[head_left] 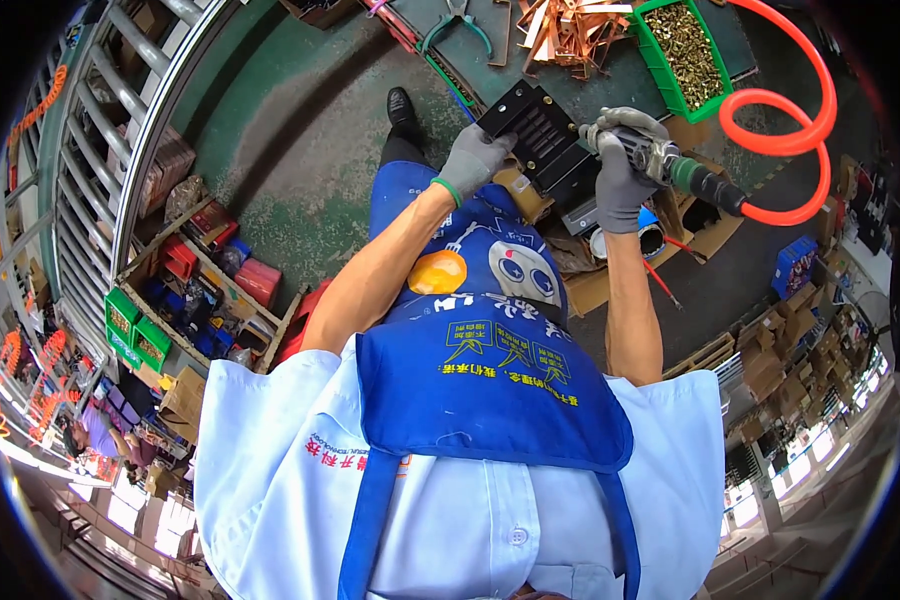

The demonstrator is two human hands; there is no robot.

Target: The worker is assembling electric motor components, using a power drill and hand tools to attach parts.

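You are bracing the black ribbed block (542, 140) at the bench edge, toward twelve o'clock, with your gloved left hand (473, 158) gripping its near corner while your right hand (620, 172) is closing around the air screwdriver (670, 165), probably at its right end, wrist bent, so be holding the tool square.

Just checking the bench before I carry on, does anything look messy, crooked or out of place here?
The loose heap of copper-coloured metal strips lies criss-crossed on the dark bench top, unlike the small brass-coloured parts contained in the green plastic bin. The black ribbed block sits tilted, but the left hand holds it.
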